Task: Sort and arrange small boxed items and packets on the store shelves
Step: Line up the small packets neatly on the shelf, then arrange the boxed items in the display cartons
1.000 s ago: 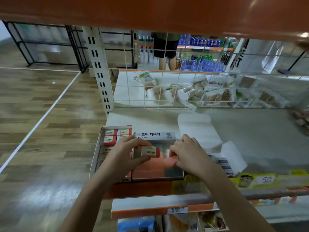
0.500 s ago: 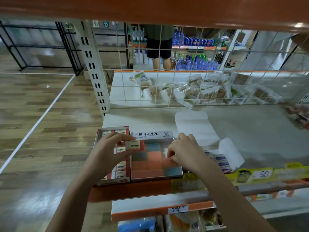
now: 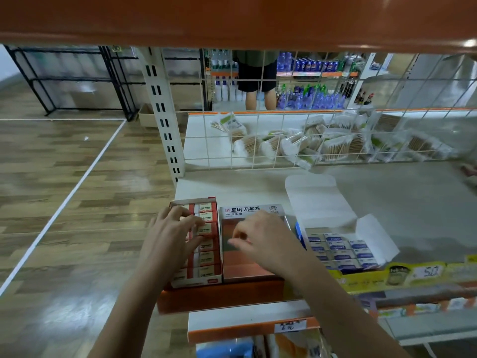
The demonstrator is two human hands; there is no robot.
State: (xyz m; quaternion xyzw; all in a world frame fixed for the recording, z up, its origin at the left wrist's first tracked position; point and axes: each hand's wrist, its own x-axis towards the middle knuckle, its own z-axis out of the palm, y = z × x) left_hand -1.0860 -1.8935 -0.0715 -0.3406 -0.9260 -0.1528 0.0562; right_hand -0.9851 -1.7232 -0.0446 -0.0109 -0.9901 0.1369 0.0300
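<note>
Three open boxes sit at the shelf's front edge. The left red-and-white box holds rows of small 2B erasers. My left hand lies over it, thumb and fingers pinching one small eraser down among the rows. The middle box, with a Korean label, holds orange and teal erasers. My right hand reaches into it with curled fingers, thumb and forefinger pinched on an eraser there; the blur hides its shape. The right box holds blue-labelled erasers.
The grey shelf board stretches back to a wire grid, behind which lie cotton-swab packets. An orange shelf edge hangs overhead. Yellow price tags line the front rail. A person's legs stand in the far aisle.
My left hand carried the small eraser leftward from above the middle box down into the left box. My right hand stayed in the middle box.
</note>
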